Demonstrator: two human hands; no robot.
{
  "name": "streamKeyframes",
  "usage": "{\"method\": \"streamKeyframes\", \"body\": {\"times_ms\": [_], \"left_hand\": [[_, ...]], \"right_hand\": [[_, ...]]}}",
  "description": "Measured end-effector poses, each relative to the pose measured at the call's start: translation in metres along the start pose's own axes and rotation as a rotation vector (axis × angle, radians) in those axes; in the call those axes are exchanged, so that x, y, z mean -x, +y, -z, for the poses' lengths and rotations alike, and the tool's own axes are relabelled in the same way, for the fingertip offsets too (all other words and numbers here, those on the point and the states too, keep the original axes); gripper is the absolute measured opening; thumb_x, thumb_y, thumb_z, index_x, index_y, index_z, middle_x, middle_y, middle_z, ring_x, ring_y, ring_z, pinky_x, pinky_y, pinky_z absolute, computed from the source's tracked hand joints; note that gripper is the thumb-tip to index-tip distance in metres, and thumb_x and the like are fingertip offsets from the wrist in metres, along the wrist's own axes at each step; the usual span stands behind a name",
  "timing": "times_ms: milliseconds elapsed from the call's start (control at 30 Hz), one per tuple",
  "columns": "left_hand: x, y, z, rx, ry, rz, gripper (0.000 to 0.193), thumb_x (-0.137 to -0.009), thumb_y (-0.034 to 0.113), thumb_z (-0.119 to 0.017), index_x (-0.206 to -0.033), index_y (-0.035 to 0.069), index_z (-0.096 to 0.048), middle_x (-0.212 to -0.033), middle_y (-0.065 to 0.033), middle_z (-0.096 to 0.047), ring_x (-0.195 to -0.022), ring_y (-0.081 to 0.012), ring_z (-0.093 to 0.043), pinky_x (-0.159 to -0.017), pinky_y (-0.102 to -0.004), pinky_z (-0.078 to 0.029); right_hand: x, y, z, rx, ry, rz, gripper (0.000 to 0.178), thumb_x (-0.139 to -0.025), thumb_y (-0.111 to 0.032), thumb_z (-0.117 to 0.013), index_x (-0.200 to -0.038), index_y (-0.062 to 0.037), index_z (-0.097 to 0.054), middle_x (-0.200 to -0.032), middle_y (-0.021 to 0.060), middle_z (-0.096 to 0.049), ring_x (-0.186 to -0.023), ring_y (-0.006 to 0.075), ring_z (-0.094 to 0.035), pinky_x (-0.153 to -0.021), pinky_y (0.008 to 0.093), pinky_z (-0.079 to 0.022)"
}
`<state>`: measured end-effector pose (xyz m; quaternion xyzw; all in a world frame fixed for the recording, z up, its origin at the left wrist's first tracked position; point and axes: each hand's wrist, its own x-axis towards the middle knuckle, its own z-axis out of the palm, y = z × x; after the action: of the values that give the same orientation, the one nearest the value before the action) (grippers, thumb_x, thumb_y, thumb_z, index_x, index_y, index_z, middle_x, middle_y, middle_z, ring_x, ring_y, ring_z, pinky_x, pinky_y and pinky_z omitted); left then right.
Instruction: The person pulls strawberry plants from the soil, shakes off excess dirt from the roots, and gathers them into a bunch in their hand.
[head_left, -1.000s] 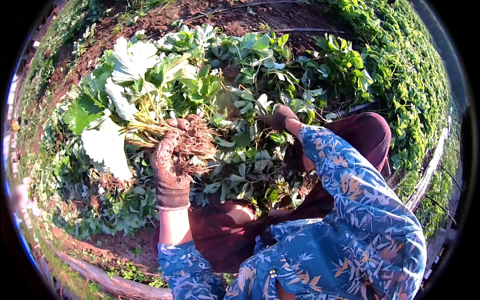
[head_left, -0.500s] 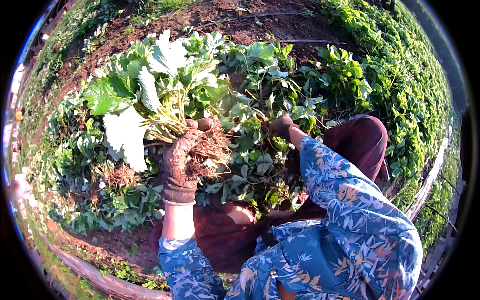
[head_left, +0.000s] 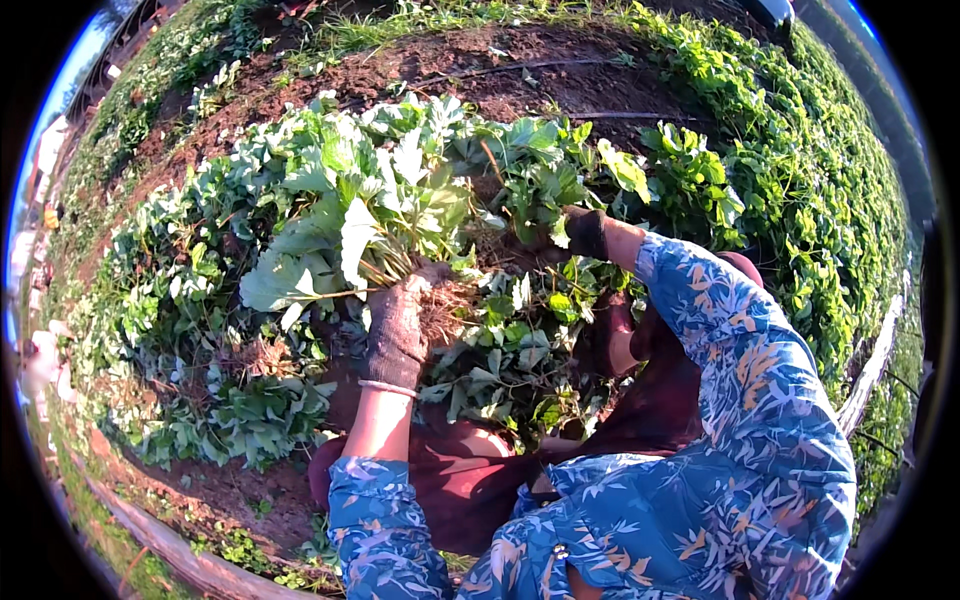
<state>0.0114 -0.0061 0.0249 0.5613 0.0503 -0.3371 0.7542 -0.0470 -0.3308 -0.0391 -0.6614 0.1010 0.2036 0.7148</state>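
Observation:
My left hand (head_left: 398, 325), in a soil-caked dark glove, is closed round the stems of a bundle of bare-root leafy plants (head_left: 345, 240). Broad, toothed green leaves fan out up and to the left, while brown stringy roots (head_left: 447, 310) stick out on the hand's right. My right hand (head_left: 586, 234), also in a dark dirty glove, reaches among the low leafy plants (head_left: 545, 185) to the right of the bundle. Leaves and the glove itself hide its fingers, so I cannot make out a grip.
Heaped leafy plants (head_left: 190, 270) lie to the left, with a clump of exposed roots (head_left: 265, 357) among them. Bare reddish soil (head_left: 420, 65) runs across the far side. A dense green bed (head_left: 830, 190) fills the right. A pale log (head_left: 880, 350) lies at the right edge.
My left hand, still holding the bundle, has moved a little right and tilted the leaves lower. The right hand has moved slightly up and right among the plants.

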Motion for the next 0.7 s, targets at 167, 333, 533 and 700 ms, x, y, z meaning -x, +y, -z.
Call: {"method": "streamKeyframes", "body": {"times_ms": [167, 333, 533, 700], "left_hand": [[-0.01, -0.008, -0.002, 0.21, -0.222, 0.18, 0.026, -0.086, 0.016, -0.061, -0.102, -0.004, -0.064, -0.09, -0.0119, -0.067, -0.076, -0.0235, -0.066, -0.066, -0.0353, -0.057], [-0.007, -0.005, -0.023, -0.997, -0.108, -0.143, 0.025, -0.082, 0.017, -0.07, -0.1, 0.0, -0.067, -0.089, -0.0041, -0.067, -0.076, -0.0146, -0.063, -0.067, -0.0269, -0.052], [-0.012, -0.02, -0.022, -0.61, -0.34, -0.26, 0.041, -0.078, 0.005, -0.068, -0.118, 0.006, -0.059, -0.097, -0.0082, -0.066, -0.09, -0.0204, -0.063, -0.079, -0.0313, -0.051], [-0.016, -0.028, -0.014, -0.629, -0.338, -0.253, 0.038, -0.081, 0.008, -0.065, -0.119, 0.005, -0.058, -0.102, -0.0085, -0.065, -0.093, -0.0207, -0.062, -0.081, -0.0324, -0.051]], "right_hand": [[0.009, -0.02, -0.026, 0.594, -0.187, 0.322, 0.044, -0.082, -0.02, -0.063, -0.124, -0.0099, -0.051, -0.111, 0.0087, -0.06, -0.097, 0.0215, -0.058, -0.083, 0.0338, -0.047], [0.026, -0.07, -0.072, 0.321, -0.366, 0.033, 0.016, -0.087, -0.019, -0.057, -0.1, -0.0112, -0.061, -0.081, 0.0015, -0.062, -0.069, 0.014, -0.057, -0.06, 0.0282, -0.045], [0.037, -0.086, -0.08, 0.72, -0.085, 0.232, 0.027, -0.087, -0.031, -0.061, -0.103, -0.0106, -0.062, -0.088, 0.0073, -0.066, -0.079, 0.0219, -0.061, -0.071, 0.0347, -0.051], [0.035, -0.057, -0.063, 0.777, -0.04, 0.375, 0.036, -0.089, -0.036, -0.056, -0.115, -0.0119, -0.056, -0.1, 0.0077, -0.064, -0.088, 0.0244, -0.061, -0.077, 0.0362, -0.05]]}}
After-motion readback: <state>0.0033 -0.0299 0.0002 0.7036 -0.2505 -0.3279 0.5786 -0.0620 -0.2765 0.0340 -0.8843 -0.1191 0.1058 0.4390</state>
